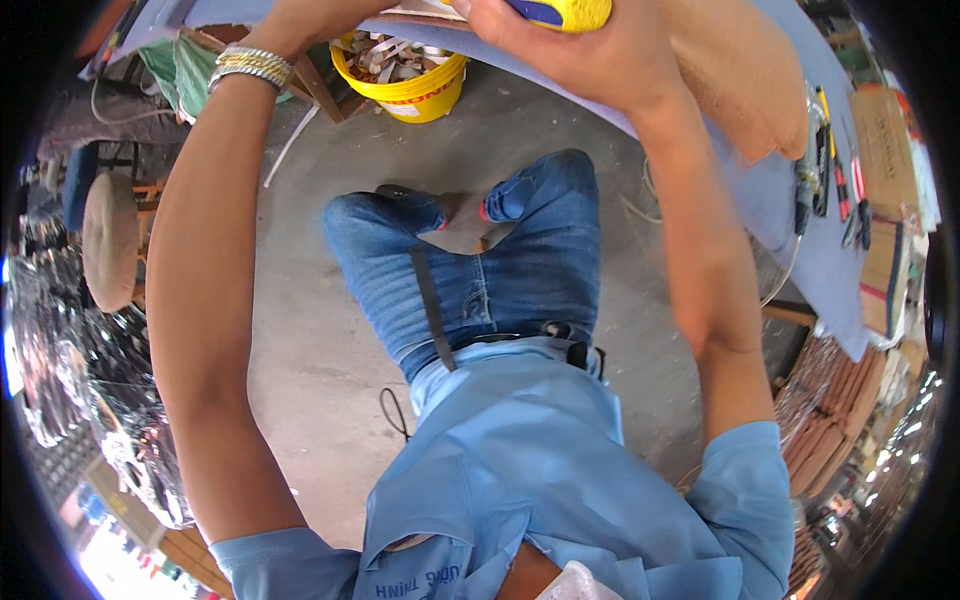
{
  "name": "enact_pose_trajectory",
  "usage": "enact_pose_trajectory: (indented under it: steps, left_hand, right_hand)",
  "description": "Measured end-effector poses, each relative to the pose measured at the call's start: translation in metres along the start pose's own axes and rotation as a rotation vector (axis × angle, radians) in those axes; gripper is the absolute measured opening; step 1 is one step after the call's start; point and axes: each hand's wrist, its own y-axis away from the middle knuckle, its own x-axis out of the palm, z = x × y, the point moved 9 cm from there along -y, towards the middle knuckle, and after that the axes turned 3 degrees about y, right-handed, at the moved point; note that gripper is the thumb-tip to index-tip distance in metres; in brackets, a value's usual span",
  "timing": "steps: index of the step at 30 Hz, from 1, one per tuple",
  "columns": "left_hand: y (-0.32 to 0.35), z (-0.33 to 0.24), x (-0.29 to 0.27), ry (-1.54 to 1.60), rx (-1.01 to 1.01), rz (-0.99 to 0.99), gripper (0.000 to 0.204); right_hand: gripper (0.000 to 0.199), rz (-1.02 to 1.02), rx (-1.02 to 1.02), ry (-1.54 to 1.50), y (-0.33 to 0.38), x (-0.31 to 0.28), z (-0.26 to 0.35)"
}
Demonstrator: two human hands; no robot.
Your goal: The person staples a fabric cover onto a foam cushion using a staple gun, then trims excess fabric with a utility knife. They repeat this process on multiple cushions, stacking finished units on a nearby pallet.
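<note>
At the top of the head view my right hand (605,62) is wrapped round a thick, rounded yellow and blue tool handle (577,14). The rest of that tool lies beyond the picture's edge. My left hand (325,14), with a metal bracelet at its wrist, reaches to the table edge. Its fingers are cut off by the upper border, so I cannot see what they touch. A narrow strip of a pale, brown-edged piece (432,14) shows between the two hands. Beside my right forearm lies a brown sheet (745,80) on the blue-covered table (765,205).
A yellow bucket (428,103) of scraps stands under the table's edge. Pens and hand tools (843,175) lie at the table's right side, near a cardboard box (882,150). A round stool (110,242) and plastic-wrapped bundles (85,340) are at the left. Brown stacks (830,400) stand right.
</note>
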Motion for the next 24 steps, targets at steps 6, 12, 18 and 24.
enact_pose_trajectory:
  steps: [6, 12, 18, 24]
  left_hand:
    - [-0.011, 0.016, 0.011, 0.211, -0.096, 0.134, 0.026]
    - [-0.010, 0.011, 0.004, 0.172, -0.056, 0.123, 0.025]
    - [-0.009, 0.006, 0.004, 0.231, -0.043, 0.151, 0.026]
    - [-0.013, 0.043, 0.016, 0.257, 0.008, 0.168, 0.044]
  right_hand:
    - [0.010, -0.023, -0.003, -0.080, 0.003, -0.012, -0.012]
    - [0.010, -0.040, -0.061, -0.132, 0.006, -0.011, -0.010]
    - [0.011, -0.042, -0.013, -0.213, 0.007, -0.009, -0.016]
    - [0.012, 0.143, 0.233, 0.044, -0.032, 0.000, -0.016]
